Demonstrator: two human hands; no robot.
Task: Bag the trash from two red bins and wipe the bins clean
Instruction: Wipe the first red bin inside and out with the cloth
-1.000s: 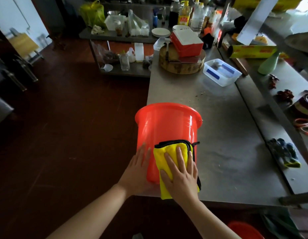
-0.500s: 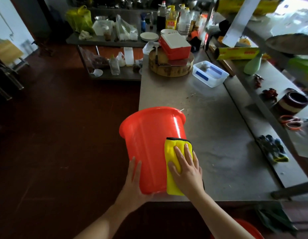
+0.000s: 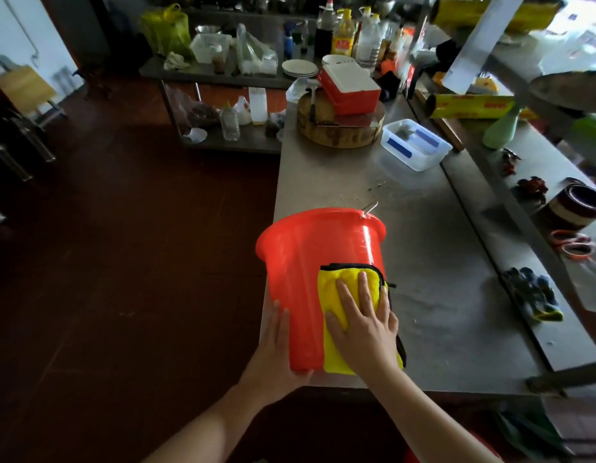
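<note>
On tabletop (image 3: 440, 295), near edge: red bin (image 3: 300, 262) lies tipped, base toward me, mouth away.
Long axis: runs outward from me along the tabletop.
Right hand (image 3: 363, 325): fingers (image 3: 365, 292) straight, spread, pressing yellow cloth (image 3: 333, 285) on the upper wall.
Left hand (image 3: 273, 352): fingers straight, braced on the left wall near the base.
Next stroke: I judge bare wall lies ahead of the right fingers, toward the rim.

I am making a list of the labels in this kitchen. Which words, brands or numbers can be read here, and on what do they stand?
None can be read.
Red label on the oil bottle: too blurred.
Red print on the yellow cling-film box: too blurred.
The red bin and yellow cloth: no text seen.
</note>
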